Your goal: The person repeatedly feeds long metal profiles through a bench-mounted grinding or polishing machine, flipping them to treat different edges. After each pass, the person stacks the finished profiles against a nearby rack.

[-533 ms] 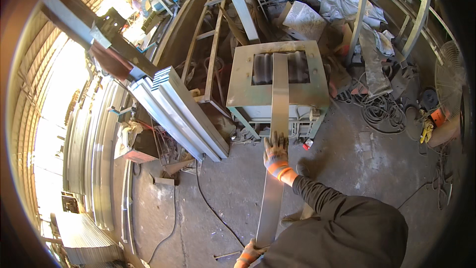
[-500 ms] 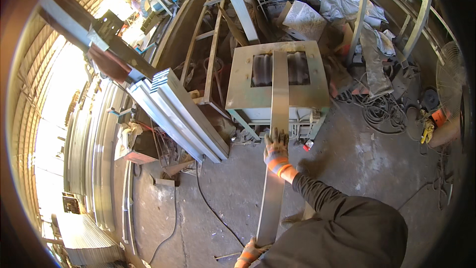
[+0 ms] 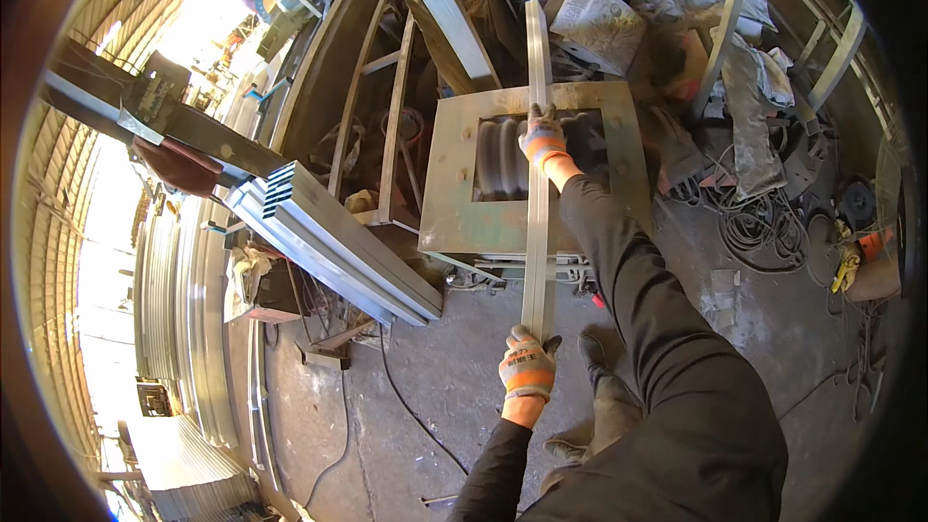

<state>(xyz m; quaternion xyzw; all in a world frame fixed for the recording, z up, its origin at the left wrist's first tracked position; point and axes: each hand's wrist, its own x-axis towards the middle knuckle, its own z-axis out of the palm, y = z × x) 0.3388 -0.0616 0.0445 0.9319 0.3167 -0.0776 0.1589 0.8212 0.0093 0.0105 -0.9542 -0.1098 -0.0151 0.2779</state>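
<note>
A long, narrow silver metal profile runs away from me over a green-grey metal machine. Around its near end, my left hand is closed, in a grey and orange work glove. Further along, above the machine's square opening, my gloved right hand grips the same profile from the top, its thumb out of sight. Dark rounded, ridged forms show inside the opening. The profile's far end sticks out past the machine's back edge.
To the left, a bundle of silver profiles leans at a slant. Coiled cables and crumpled sheeting lie at the right. A black cable crosses the floor near my boots. A steel post rises behind the machine.
The profile has turned from its broad face to a narrower side and moved away from me. My right hand has gone forward over the machine, and my left has come up and forward with the near end.
</note>
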